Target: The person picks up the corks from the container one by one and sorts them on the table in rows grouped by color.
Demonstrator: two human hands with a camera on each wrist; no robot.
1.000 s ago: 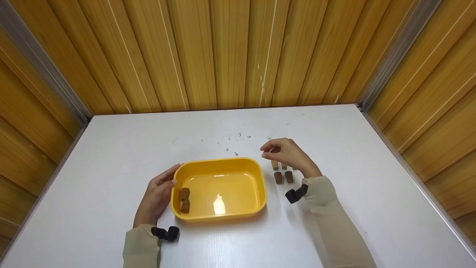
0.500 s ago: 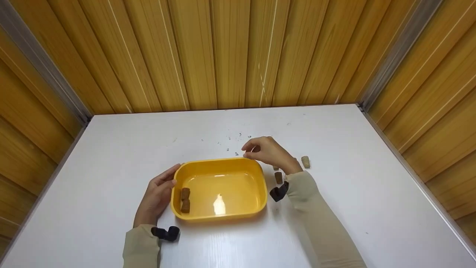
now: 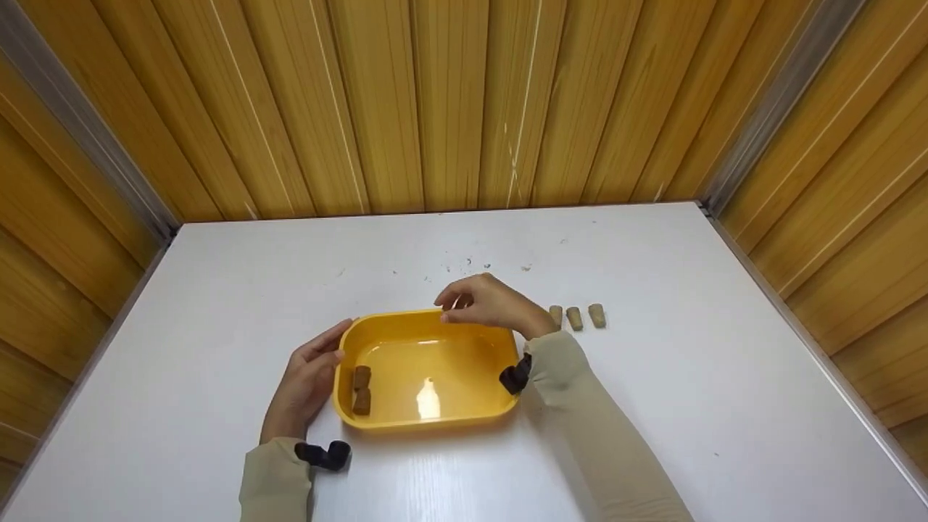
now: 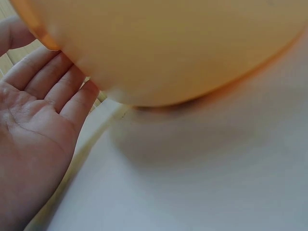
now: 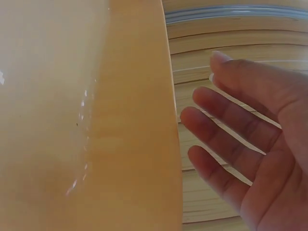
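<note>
A yellow plastic tray [image 3: 391, 417] sits on the table, with two brown tapered cork-like stoppers [image 3: 362, 390] lying inside along its left wall. My left hand [image 3: 303, 384] rests against the tray's left side, fingers straight and thumb at the rim; the left wrist view has the fingertips [image 4: 86, 89] touching the outer wall. My right hand [image 3: 486, 301] is over the far rim, right of the middle. Its fingers curve loosely, and nothing shows between them in the right wrist view. Three lighter stoppers [image 3: 574, 319] stand right of the tray, the leftmost partly behind my wrist.
The white table [image 3: 689, 362] carries small dark specks near its back. Yellow wood-patterned walls [image 3: 449, 109] close it in at the back and both sides. A black camera strap [image 3: 322, 454] is on each wrist; the right sleeve hides part of the tray's right end.
My right hand has moved left from the stoppers to above the tray's far rim. The lighter stoppers have come into sight; my arm now covers the dark ones beside the tray. My left hand stays put.
</note>
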